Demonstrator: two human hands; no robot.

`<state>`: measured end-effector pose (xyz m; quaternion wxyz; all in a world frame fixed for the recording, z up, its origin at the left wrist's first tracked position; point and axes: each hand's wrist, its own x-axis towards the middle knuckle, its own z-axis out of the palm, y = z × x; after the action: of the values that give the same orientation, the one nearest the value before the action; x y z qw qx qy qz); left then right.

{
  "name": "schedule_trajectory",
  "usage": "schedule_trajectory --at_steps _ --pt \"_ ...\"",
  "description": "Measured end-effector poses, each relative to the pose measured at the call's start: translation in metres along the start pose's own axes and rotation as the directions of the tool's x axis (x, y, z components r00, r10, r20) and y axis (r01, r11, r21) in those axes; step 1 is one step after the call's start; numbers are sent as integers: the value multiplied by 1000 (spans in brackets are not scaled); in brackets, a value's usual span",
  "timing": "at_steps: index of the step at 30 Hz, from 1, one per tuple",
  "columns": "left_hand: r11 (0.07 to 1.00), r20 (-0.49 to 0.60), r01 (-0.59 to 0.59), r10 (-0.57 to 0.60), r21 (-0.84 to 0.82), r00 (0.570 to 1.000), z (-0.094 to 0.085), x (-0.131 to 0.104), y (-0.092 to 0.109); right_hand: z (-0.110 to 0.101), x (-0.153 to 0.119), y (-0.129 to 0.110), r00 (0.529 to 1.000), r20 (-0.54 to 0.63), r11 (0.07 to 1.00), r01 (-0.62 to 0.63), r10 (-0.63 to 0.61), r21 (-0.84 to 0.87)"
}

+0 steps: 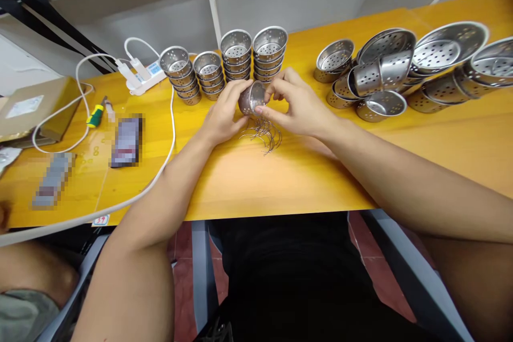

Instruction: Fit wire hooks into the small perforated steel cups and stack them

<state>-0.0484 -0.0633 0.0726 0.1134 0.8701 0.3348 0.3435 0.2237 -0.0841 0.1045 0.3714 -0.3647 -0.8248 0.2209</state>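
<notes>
My left hand [227, 111] is wrapped round the side of a small perforated metal cup [251, 97], which lies tipped over above the table. The fingers of my right hand [294, 101] are pinched together at the cup's right side; a thin wire seems to be between them, though it is too small to make out surely. Just below the cup lies a loose bunch of thin curved metal wires [266, 136]. Behind my hands stand several stacks of perforated cups [236, 48], nested upright.
More perforated cups [380, 107] and wider perforated bowls [452, 51] are heaped at the right. To the left are a power strip [146, 79], a white cable [173, 133], a screwdriver [95, 116], two blurred phones [126, 141] and a cardboard box [40, 109]. Another person's leg [36, 272] shows lower left.
</notes>
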Motion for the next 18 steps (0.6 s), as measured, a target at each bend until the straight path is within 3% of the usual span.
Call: schedule_trajectory --at_steps 8,18 --pt "1000 37 9 -10 19 999 1 2 3 12 1 11 998 -56 996 18 -13 90" --pt "999 -10 -31 31 11 999 4 2 -6 22 5 20 997 -55 982 -35 46 186"
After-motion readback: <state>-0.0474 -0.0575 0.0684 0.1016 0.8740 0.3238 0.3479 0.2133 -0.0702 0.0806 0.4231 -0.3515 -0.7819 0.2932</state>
